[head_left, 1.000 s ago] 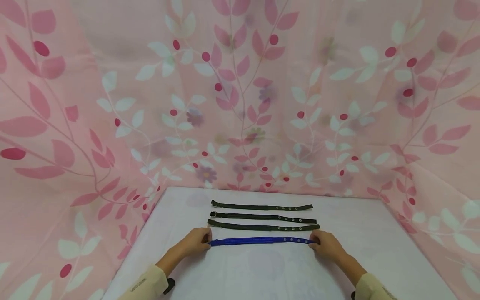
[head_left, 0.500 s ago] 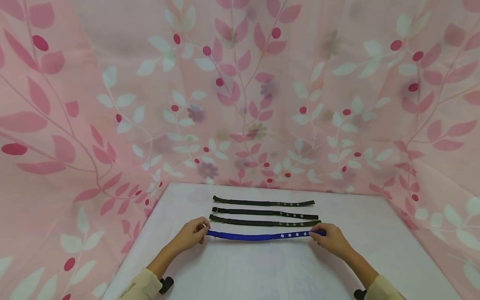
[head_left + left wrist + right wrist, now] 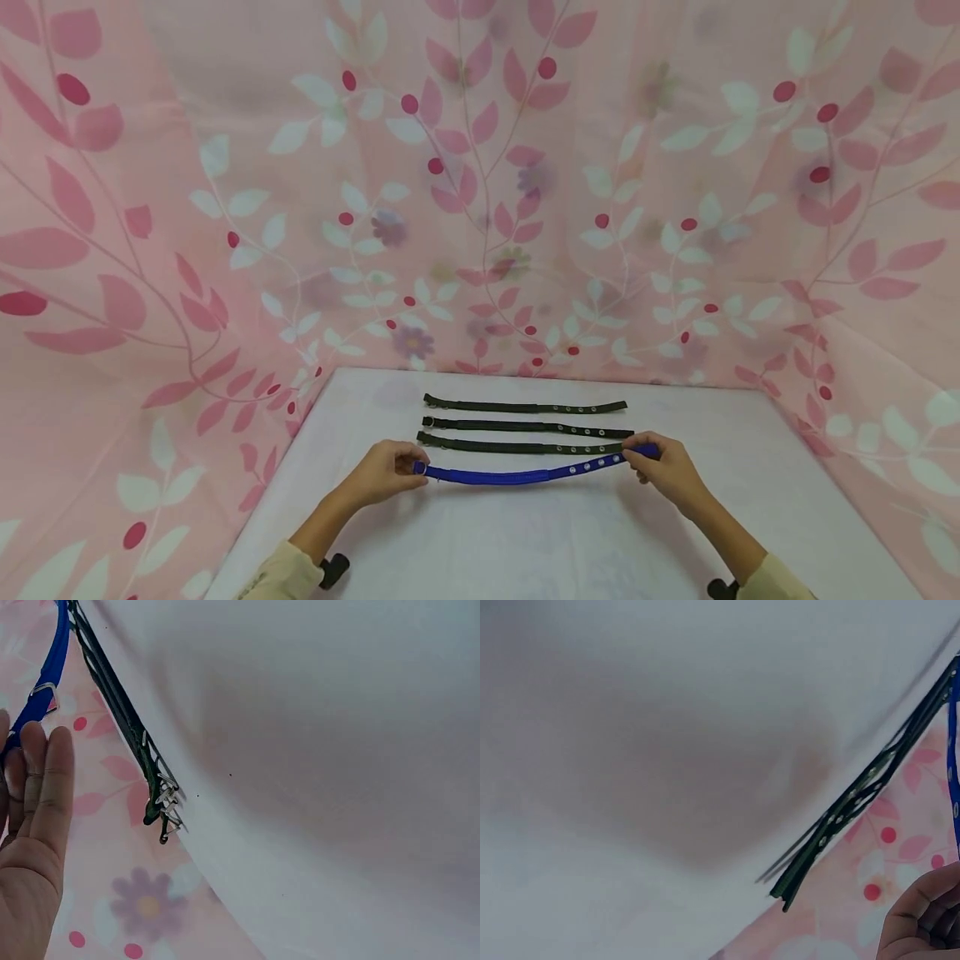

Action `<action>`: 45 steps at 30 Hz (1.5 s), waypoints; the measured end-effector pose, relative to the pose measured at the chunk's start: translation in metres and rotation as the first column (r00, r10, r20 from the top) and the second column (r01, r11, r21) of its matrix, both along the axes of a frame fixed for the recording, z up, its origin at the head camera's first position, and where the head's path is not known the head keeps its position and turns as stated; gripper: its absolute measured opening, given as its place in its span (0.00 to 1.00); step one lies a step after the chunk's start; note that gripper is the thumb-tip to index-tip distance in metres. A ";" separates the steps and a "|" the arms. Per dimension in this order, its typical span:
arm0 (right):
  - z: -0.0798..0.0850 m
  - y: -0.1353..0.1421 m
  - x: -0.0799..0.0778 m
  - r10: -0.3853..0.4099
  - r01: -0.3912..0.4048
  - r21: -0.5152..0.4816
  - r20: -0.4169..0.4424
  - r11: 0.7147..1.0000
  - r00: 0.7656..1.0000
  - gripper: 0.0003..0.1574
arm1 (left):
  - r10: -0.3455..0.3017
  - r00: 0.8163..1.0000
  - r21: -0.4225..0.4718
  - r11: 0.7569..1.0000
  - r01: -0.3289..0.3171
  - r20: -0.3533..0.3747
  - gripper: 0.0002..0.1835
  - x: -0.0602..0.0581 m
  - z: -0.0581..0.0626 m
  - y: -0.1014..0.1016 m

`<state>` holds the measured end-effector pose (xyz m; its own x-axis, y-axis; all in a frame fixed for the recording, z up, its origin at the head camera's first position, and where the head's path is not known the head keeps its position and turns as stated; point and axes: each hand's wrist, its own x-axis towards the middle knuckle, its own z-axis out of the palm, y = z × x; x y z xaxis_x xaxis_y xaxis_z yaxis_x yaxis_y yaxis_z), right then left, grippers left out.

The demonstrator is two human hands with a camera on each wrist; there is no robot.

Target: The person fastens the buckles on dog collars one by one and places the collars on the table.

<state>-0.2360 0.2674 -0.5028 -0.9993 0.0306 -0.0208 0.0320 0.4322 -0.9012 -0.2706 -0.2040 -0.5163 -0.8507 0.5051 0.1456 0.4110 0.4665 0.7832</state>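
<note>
A blue collar [image 3: 495, 477] with a padded middle and metal eyelets hangs between both hands in the head view, sagging above the table. My left hand [image 3: 382, 473] pinches its buckle end; the metal ring [image 3: 45, 696] shows close by in the left wrist view. At the eyelet end, my right hand [image 3: 667, 471] pinches the strap between thumb and fingers, with the blue tip poking out past them. This right end is held higher than the left. Just behind lie three dark green collars, the far one [image 3: 495, 407], the middle one [image 3: 495, 426] and the near one [image 3: 487, 447].
A white-covered table [image 3: 525, 542] spreads beneath the hands. Pink leaf-patterned cloth [image 3: 480, 208] encloses its back and sides. Small black devices sit under both wrists, one at the left sleeve [image 3: 277, 575].
The blue collar has come up off the table between both hands. It now sags in the middle, its right end raised more. The green collars stay where they were.
</note>
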 end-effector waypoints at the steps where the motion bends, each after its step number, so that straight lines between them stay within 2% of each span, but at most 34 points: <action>1: 0.001 0.000 0.000 0.005 -0.004 -0.011 0.003 1.000 1.000 0.18 | -0.006 1.000 0.016 1.000 0.006 0.000 0.10 0.000 0.000 0.000; 3: 0.002 -0.001 0.000 0.009 -0.009 -0.033 0.005 0.999 1.000 0.20 | -0.011 1.000 0.051 0.999 0.012 -0.009 0.11 -0.001 0.000 0.000; 9: 0.002 -0.002 0.001 0.003 -0.001 -0.065 0.024 0.998 1.000 0.21 | 0.014 0.995 0.159 0.987 0.001 -0.094 0.13 -0.002 0.002 0.001; 16: 0.005 -0.003 0.003 0.017 -0.013 -0.094 0.037 0.995 0.999 0.22 | 0.156 0.982 0.243 0.962 -0.127 -0.103 0.14 -0.002 0.009 0.005; 20: 0.005 -0.004 0.004 0.052 -0.047 -0.144 0.029 0.989 0.998 0.25 | 0.184 0.979 0.295 0.944 -0.150 -0.090 0.12 -0.003 0.010 0.006; 25: 0.004 -0.004 0.004 0.097 -0.087 -0.188 0.045 0.978 0.994 0.26 | 0.139 0.990 0.337 0.934 -0.120 -0.034 0.14 -0.004 0.012 0.008; 30: 0.002 -0.003 0.005 0.084 -0.075 -0.206 0.034 0.976 0.996 0.27 | 0.090 0.995 0.383 0.918 -0.099 0.041 0.17 -0.002 0.014 0.009; 33: 0.001 -0.001 0.006 0.102 -0.098 -0.183 0.015 0.978 0.995 0.27 | 0.110 0.993 0.377 0.918 -0.122 0.053 0.17 -0.001 0.016 0.010; 37: 0.000 -0.001 0.008 0.138 -0.139 -0.165 -0.017 0.976 0.990 0.27 | 0.139 0.988 0.402 0.902 -0.156 0.073 0.14 0.000 0.018 0.012; 40: -0.001 -0.002 0.008 0.132 -0.137 -0.163 -0.038 0.977 0.991 0.28 | 0.077 0.991 0.460 0.880 -0.120 0.112 0.14 0.000 0.018 0.014; 43: -0.002 -0.003 0.009 0.113 -0.121 -0.145 -0.065 0.982 0.991 0.26 | -0.008 0.989 0.488 0.870 -0.065 0.144 0.17 0.001 0.018 0.016; 45: -0.002 -0.005 0.009 0.097 -0.109 -0.145 -0.084 0.984 0.992 0.25 | -0.037 0.986 0.499 0.865 -0.050 0.162 0.18 0.001 0.018 0.016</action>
